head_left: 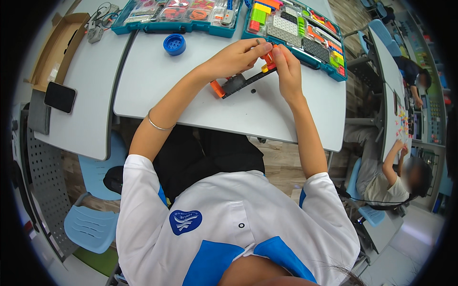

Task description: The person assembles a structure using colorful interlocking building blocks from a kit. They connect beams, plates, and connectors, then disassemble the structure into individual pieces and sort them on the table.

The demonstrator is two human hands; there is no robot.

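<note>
Over the white table [157, 86], both hands are closed in a pinch at the far end of a building-block model [248, 82]. The model has a long black beam, a dark grey block, an orange brick [217, 89] at its near left end, and red-orange and yellow pieces by my fingers. My left hand [237, 58] grips the upper end from the left, with a thin grey tip showing at its fingers. My right hand [288, 71] pinches the same end from the right. The fingers partly hide the joint. A small black piece [253, 91] lies below the beam.
Two teal cases of parts, one on the left [191, 27] and one on the right [300, 35], border the far side. A blue wheel [174, 45] sits left of my hands. A phone [60, 97] and cardboard box [57, 52] are far left. Two people sit at right.
</note>
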